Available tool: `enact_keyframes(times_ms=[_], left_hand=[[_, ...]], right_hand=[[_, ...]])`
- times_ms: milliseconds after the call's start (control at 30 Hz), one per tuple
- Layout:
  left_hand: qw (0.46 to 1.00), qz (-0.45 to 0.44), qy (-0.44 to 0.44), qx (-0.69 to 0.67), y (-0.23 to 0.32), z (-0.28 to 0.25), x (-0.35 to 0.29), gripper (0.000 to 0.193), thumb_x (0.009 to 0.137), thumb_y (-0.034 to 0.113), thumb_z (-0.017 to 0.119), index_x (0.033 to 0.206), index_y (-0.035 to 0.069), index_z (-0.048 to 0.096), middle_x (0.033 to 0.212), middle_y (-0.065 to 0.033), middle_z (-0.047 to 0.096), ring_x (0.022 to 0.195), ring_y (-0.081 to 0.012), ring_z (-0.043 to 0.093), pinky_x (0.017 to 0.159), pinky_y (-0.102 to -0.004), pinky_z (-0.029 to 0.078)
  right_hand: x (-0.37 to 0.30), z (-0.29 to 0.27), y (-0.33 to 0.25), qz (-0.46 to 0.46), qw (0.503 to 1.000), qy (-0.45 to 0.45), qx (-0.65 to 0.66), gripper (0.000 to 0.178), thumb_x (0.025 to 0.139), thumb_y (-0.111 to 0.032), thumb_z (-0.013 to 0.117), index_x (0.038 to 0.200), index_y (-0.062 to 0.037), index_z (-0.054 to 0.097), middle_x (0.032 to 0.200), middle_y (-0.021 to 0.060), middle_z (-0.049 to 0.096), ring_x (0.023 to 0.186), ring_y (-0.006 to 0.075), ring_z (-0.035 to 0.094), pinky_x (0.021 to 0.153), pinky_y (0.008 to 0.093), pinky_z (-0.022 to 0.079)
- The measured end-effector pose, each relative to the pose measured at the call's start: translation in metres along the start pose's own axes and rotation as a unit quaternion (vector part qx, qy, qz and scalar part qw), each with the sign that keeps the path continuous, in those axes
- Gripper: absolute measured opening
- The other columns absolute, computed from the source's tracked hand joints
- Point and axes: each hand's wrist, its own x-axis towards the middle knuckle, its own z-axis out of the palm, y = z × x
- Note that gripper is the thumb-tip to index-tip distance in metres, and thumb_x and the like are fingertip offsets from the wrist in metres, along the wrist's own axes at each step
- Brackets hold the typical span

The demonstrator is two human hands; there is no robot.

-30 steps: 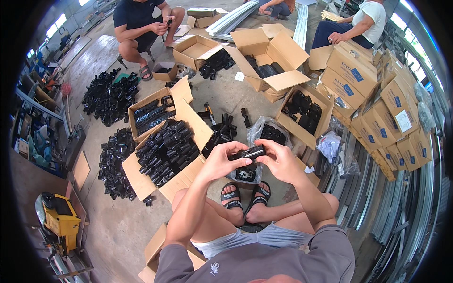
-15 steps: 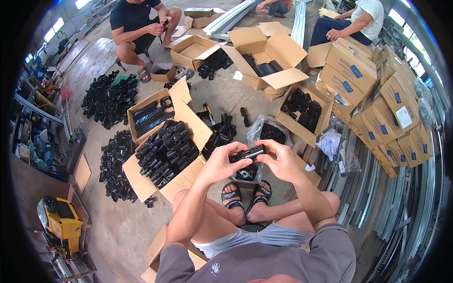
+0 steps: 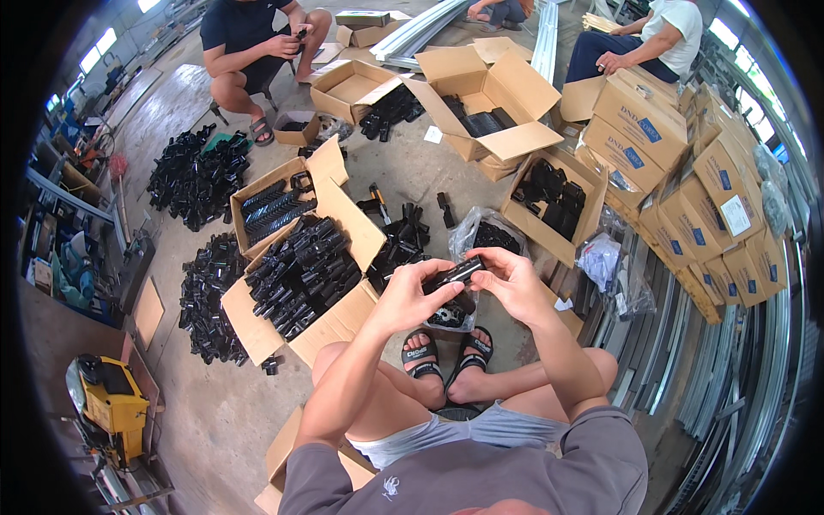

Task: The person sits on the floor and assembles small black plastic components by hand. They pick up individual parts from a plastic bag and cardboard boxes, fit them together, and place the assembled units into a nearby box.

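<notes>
A plastic bag, height unclear, obstructs the hands ahead; floor opens beyond, between left carton and right carton

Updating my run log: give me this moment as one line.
left hand: holds black part, left end | right hand: same part, right end | beyond hands: clear plastic bag | leftward: open carton

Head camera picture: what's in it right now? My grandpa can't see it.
A seated person's left hand and right hand hold a small black part above sandals. Around them are open cardboard boxes and piles of black parts; other people sit farther back.
</notes>
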Motion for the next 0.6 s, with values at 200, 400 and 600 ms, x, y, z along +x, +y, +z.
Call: enact_keyframes(times_ms=[200, 400, 600], left_hand=[[0.988, -0.018, -0.005, -0.151, -0.008, 0.000, 0.000, 0.032, 0.093, 0.009, 0.069, 0.121, -0.006, 0.065, 0.099, -0.0040, 0.071, 0.089, -0.0074, 0.062, 0.079, -0.0256, 0.052], [0.981, -0.055, -0.038, -0.183, -0.012, -0.002, 0.000, 0.035, 0.093, 0.010, 0.070, 0.124, -0.004, 0.064, 0.105, -0.0015, 0.069, 0.094, -0.0064, 0.060, 0.084, -0.0238, 0.050], [0.983, -0.066, -0.050, -0.166, -0.014, -0.005, 0.001, 0.031, 0.092, 0.009, 0.072, 0.119, -0.004, 0.066, 0.104, -0.0023, 0.070, 0.092, -0.0071, 0.062, 0.083, -0.0241, 0.050]], right_hand=[[-0.001, 0.011, 0.004, -0.057, 0.998, 0.023, 0.020, 0.047, 0.088, -0.009, 0.077, 0.130, 0.0028, 0.058, 0.106, 0.0066, 0.068, 0.093, 0.0097, 0.065, 0.083, 0.0252, 0.054], [0.001, 0.012, 0.014, -0.054, 0.996, 0.033, 0.058, 0.044, 0.090, -0.008, 0.075, 0.128, 0.0045, 0.059, 0.108, 0.0072, 0.068, 0.097, 0.0108, 0.064, 0.088, 0.0264, 0.053], [-0.003, 0.017, 0.018, -0.053, 0.995, 0.071, 0.044, 0.036, 0.092, -0.010, 0.073, 0.122, 0.0069, 0.063, 0.110, 0.0083, 0.068, 0.100, 0.0112, 0.064, 0.091, 0.0260, 0.051]])
